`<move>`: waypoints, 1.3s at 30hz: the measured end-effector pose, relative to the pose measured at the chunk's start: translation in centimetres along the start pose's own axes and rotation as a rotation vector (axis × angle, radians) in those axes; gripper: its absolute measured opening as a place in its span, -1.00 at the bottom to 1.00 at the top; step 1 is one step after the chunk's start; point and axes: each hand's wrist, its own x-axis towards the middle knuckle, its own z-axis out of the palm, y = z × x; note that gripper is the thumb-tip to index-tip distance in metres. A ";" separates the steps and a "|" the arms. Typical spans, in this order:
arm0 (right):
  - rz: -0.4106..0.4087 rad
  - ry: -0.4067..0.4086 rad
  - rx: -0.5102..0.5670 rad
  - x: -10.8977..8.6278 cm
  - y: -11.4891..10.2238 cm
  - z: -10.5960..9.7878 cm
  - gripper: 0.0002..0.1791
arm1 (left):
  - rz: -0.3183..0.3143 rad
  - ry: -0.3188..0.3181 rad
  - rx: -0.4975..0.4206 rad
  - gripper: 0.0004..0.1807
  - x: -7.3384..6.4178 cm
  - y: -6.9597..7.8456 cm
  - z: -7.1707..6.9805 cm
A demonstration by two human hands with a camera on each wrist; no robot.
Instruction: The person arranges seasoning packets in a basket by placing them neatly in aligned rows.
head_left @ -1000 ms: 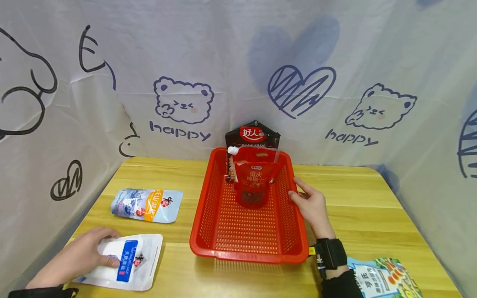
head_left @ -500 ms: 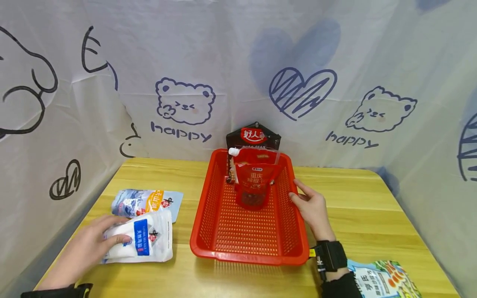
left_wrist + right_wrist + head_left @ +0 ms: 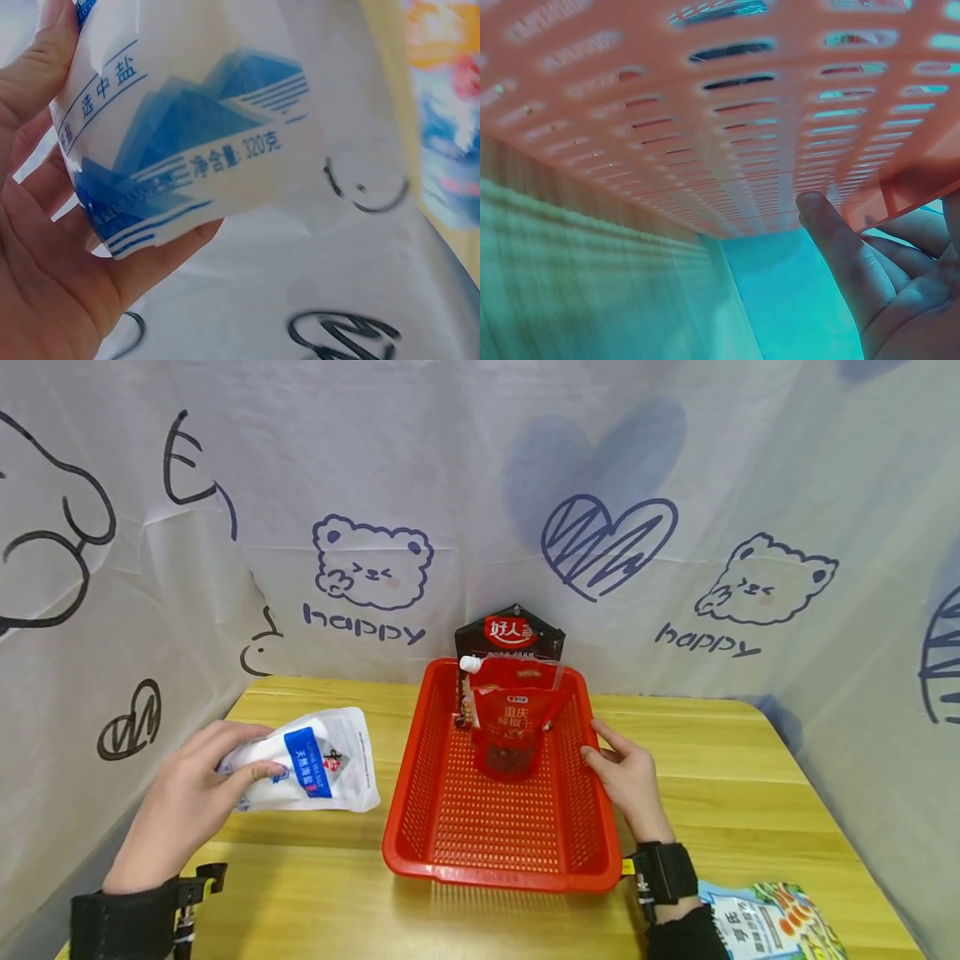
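My left hand (image 3: 198, 789) grips a white and blue bag of salt (image 3: 330, 764) by its left end, thumb on the near face. The bag is raised over the table, left of a red plastic basket (image 3: 498, 878). In the left wrist view, the fingers curl behind the salt bag (image 3: 225, 127). My right hand (image 3: 626, 777) holds the basket's right rim. In the right wrist view, one digit of the right hand (image 3: 907, 292) lies against the slotted outer wall (image 3: 705, 150). Inside the basket, a red pouch of dried chilli (image 3: 513, 727) stands upright.
Behind the chilli pouch stand a red spouted pouch (image 3: 517, 670) and a black seasoning packet (image 3: 510, 631). A blue and green packet (image 3: 772, 922) lies at the table's front right. A blue and orange pouch (image 3: 450, 112) shows in the left wrist view, hidden in the head view.
My left hand has lifted the salt bag off the table and carried it forward and right, now covering the blue and orange pouch in the head view. The right hand and basket stay put.
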 end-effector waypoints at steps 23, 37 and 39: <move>-0.007 -0.006 0.028 0.0 -0.1 0.3 -0.41 | 0.191 0.074 -0.113 -0.54 4.1 9.5 5.5; -0.019 -0.034 -0.043 0.3 0.0 -0.4 -0.38 | 0.281 0.084 -0.140 -0.55 4.7 13.3 8.8; -0.025 -0.050 -0.077 0.3 -0.1 -0.9 -0.37 | 0.288 0.077 -0.144 -0.56 4.8 13.7 9.0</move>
